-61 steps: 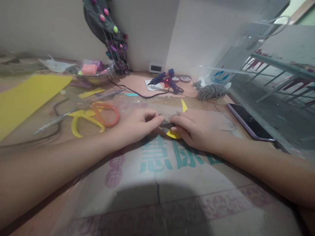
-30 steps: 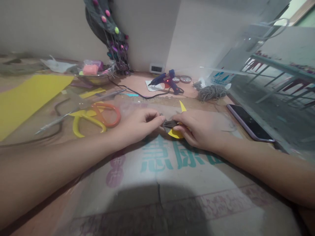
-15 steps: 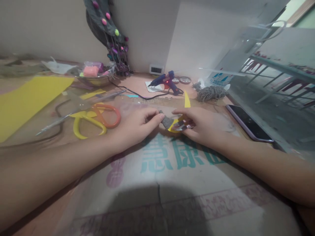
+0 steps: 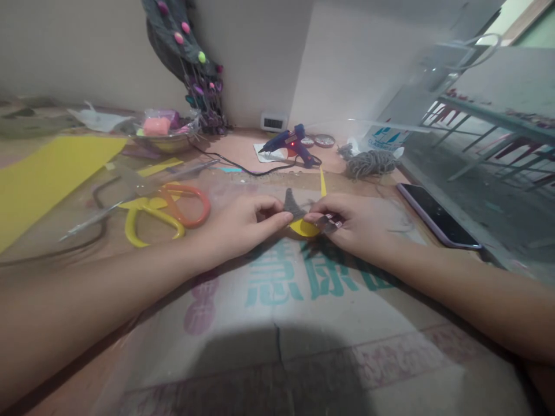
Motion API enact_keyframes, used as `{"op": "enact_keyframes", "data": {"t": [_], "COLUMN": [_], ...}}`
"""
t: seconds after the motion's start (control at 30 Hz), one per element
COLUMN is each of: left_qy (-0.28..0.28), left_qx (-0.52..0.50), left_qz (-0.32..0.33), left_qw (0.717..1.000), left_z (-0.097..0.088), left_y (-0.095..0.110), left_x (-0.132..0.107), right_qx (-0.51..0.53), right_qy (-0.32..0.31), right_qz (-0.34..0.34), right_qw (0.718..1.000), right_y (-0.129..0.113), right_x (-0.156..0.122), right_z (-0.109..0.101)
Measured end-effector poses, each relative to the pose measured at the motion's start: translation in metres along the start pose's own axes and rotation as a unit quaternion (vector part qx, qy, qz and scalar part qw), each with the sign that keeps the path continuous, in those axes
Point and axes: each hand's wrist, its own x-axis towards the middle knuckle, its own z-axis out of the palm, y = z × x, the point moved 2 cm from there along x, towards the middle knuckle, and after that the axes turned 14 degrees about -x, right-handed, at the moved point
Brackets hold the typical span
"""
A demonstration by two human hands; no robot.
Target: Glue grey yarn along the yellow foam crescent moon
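Between my two hands is a small pointed yellow craft-paper piece [image 4: 304, 228], its upper part wrapped in grey yarn [image 4: 293, 203]. The wrapped tip points up and away, while the bare yellow end faces me. My left hand [image 4: 255, 222] pinches the piece from the left with thumb and forefinger. From the right, my right hand [image 4: 347, 222] is closed with its fingertips at the edge where yarn meets yellow. Its other fingers are curled under, and whether they hold loose yarn is hidden. Behind that hand a thin yellow strip [image 4: 323, 182] sticks up.
A blue hot glue gun [image 4: 288, 141] stands at the back, its red light lit, beside a grey yarn ball [image 4: 372, 164]. Scissors [image 4: 167, 211] and a yellow sheet [image 4: 56, 179] lie left. A phone [image 4: 437, 216] rests at the right edge. A bowl [image 4: 165, 141] stands back left.
The piece has turned so its grey tip points up, not toward my left hand. My right fingertips have moved left, closer to my left thumb.
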Motion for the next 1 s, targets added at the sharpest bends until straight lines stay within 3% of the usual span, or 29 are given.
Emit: {"op": "enact_keyframes", "data": {"t": [0.27, 1.0], "left_qy": [-0.020, 0.010], "left_qx": [-0.034, -0.095], "left_qz": [-0.009, -0.060], "left_qw": [0.999, 0.994], "left_z": [-0.0006, -0.0009], "left_y": [-0.0019, 0.0012], "left_x": [0.0013, 0.0040], "right_qx": [0.027, 0.057], "right_qy": [-0.014, -0.052], "right_qz": [0.084, 0.021], "right_qw": [0.996, 0.997], "right_y": [0.0042, 0.0024], "right_x": [0.0017, 0.0012], "right_z": [0.0031, 0.0048]}}
